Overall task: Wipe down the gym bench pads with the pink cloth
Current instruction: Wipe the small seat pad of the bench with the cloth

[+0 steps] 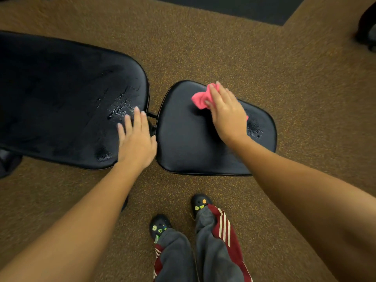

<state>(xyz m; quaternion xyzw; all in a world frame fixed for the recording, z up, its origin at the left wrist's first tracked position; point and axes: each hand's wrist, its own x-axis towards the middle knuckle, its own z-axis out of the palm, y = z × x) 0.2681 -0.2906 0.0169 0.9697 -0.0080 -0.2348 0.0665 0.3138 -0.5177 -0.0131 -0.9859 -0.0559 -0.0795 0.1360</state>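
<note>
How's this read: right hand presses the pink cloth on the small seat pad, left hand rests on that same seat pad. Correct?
One thing is off. The head view shows the left hand resting flat on the long back pad, not the small seat pad. The right hand does press the pink cloth on the seat pad.

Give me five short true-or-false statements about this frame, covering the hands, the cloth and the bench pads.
1. The pink cloth lies on the smaller pad. True.
2. The left hand holds the cloth. False: the right hand presses it, while the left hand rests flat on the larger pad.
3. Wet droplets show on the larger pad. True.
4. The two pads touch each other. False: a gap separates them, with a dark bar showing in it.
5. The person is barefoot. False: dark shoes are on both feet.
</note>
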